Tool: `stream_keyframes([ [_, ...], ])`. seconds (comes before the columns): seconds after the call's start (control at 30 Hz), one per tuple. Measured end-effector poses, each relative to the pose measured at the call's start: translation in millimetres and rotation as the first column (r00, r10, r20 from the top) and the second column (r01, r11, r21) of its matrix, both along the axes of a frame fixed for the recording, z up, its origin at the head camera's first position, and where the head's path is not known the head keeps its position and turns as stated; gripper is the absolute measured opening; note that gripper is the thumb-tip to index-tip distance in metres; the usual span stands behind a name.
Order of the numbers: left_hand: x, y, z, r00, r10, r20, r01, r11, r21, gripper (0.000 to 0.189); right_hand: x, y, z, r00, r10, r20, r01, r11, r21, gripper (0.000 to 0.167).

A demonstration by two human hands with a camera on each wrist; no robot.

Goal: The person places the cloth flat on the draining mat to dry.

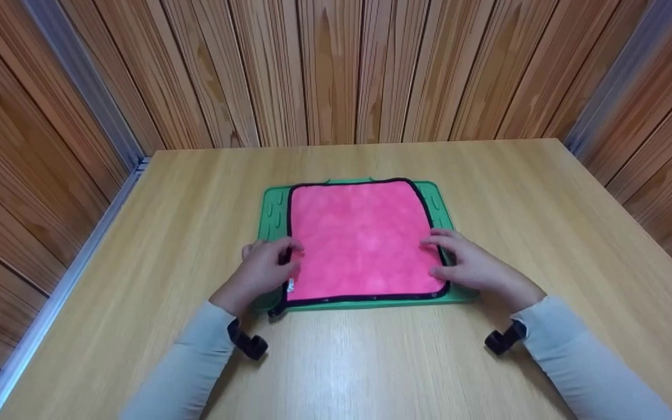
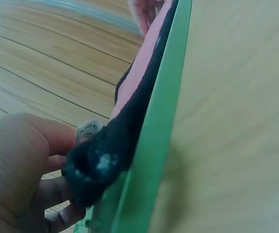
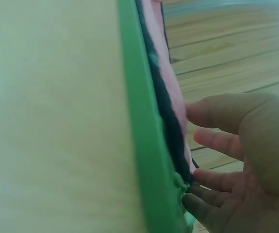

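Observation:
A pink cloth (image 1: 359, 239) with a black border lies spread over a green tray (image 1: 444, 213) in the head view. My left hand (image 1: 263, 265) rests on the cloth's left edge, thumb and index finger over the pink. In the left wrist view its fingers sit beside the dark border (image 2: 100, 160), next to a small white tag (image 2: 88, 130). On the opposite edge, my right hand (image 1: 473, 262) touches the cloth with spread, relaxed fingers. The right wrist view has its thumb (image 3: 212, 110) against the pink side.
The tray stands on a light wooden table (image 1: 342, 361). Wood-panelled walls (image 1: 330, 70) rise behind and at both sides, with metal posts (image 1: 88, 81) at the corners. A black strap mount (image 1: 248, 341) sits on the left wrist, another (image 1: 505, 338) on the right.

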State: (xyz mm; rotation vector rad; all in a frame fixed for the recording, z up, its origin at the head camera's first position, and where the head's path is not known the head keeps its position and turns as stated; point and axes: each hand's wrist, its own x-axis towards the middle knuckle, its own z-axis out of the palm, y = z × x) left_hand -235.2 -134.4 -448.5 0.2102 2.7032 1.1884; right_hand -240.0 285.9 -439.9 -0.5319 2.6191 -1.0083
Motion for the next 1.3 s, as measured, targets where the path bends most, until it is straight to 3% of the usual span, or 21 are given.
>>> stream_keyframes([
  [0.23, 13.7, -1.6, -0.3, 0.999, -0.031, 0.005, 0.031, 0.998, -0.048, 0.017, 17.1, 5, -5.2, 0.996, 0.068, -0.049, -0.065, 0.997, 0.048, 0.056],
  [0.4, 20.2, -2.1, -1.3, 1.000, -0.029, -0.001, 0.029, 0.998, -0.058, 0.011, 22.8, 7, -6.7, 0.998, 0.070, -0.008, -0.070, 0.996, 0.050, 0.059],
  [0.77, 25.4, -8.7, 2.3, 0.994, -0.105, -0.021, 0.102, 0.988, -0.118, 0.010, 33.6, 2, -5.6, 0.997, 0.071, -0.022, -0.068, 0.993, 0.092, 0.064],
  [1.03, 27.5, -9.5, -0.5, 0.997, -0.074, -0.011, 0.070, 0.981, -0.182, 0.011, 35.4, -2, -6.8, 0.997, 0.070, -0.008, -0.069, 0.994, 0.085, 0.065],
  [1.17, 27.1, -8.6, -1.1, 0.996, -0.081, -0.034, 0.072, 0.974, -0.217, 0.017, 34.8, -2, -5.7, 0.998, 0.066, -0.003, -0.065, 0.992, 0.110, 0.064],
  [1.3, 25.4, -8.6, -1.5, 0.992, -0.099, -0.083, 0.072, 0.959, -0.274, 0.036, 31.8, -3, -2.7, 0.998, 0.058, -0.009, -0.056, 0.990, 0.131, 0.063],
])
